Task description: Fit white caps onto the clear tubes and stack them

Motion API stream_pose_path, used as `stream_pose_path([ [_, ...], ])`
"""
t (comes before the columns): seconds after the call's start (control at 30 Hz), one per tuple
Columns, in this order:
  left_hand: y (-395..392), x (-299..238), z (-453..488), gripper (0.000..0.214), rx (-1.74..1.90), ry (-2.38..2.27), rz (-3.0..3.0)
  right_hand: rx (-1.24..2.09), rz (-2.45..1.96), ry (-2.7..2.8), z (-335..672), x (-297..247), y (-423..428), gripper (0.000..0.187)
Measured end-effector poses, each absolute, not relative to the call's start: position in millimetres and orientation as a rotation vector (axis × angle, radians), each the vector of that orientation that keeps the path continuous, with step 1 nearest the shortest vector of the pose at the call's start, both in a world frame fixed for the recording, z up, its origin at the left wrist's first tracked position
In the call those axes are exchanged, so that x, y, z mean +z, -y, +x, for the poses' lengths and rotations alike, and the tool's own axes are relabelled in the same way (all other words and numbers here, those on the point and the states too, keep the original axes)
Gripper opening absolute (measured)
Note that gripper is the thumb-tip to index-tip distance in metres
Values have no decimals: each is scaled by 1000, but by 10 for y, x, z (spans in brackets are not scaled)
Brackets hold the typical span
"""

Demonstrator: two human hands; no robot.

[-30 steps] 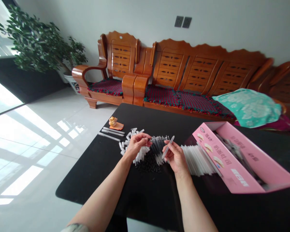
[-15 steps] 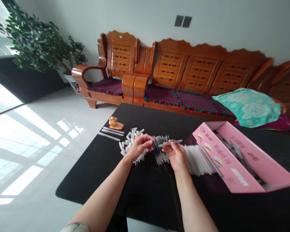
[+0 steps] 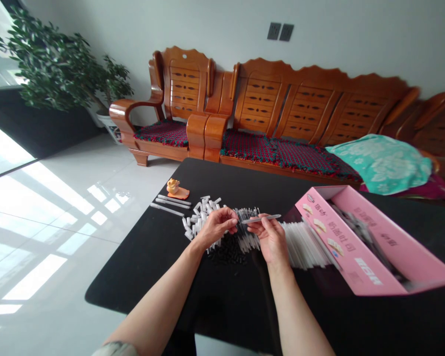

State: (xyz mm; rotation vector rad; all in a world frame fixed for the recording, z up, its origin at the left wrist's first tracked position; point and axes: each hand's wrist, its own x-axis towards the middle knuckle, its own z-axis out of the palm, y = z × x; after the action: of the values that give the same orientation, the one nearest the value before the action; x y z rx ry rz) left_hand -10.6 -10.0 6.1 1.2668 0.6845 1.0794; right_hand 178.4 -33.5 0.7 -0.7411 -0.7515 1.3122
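Note:
My right hand [image 3: 271, 241] pinches a translucent pen barrel [image 3: 261, 219] between thumb and fingers, holding it nearly level. To its left, my left hand [image 3: 218, 228] has thumb and fingertips drawn together; anything between them is too small to make out. Under and beside the left hand lies a pile of white pen caps [image 3: 198, 217]. Small black plugs [image 3: 228, 253] are heaped just below it. Pen refills [image 3: 246, 213] with metallic tips lie in a row behind and between the hands. Right of my right hand is a stack of pen barrels [image 3: 306, 247].
A long pink box [image 3: 337, 242] stands at the right of the black table [image 3: 148, 277], with greyish contents inside. Several capped pens [image 3: 174, 201] and a small yellow figurine [image 3: 173, 187] sit at the far left. Beyond the table runs a wooden sofa [image 3: 263, 99].
My left hand's fingers have shifted slightly and sit a touch closer to the barrel's end. The right hand keeps its hold on the barrel, almost still.

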Motion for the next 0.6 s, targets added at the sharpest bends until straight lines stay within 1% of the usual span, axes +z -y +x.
stream_pose_path([
  [0.6, 93, 29, -94, 37, 1064, -688, 1286, 1308, -765, 776, 1753, -8, 339, 20],
])
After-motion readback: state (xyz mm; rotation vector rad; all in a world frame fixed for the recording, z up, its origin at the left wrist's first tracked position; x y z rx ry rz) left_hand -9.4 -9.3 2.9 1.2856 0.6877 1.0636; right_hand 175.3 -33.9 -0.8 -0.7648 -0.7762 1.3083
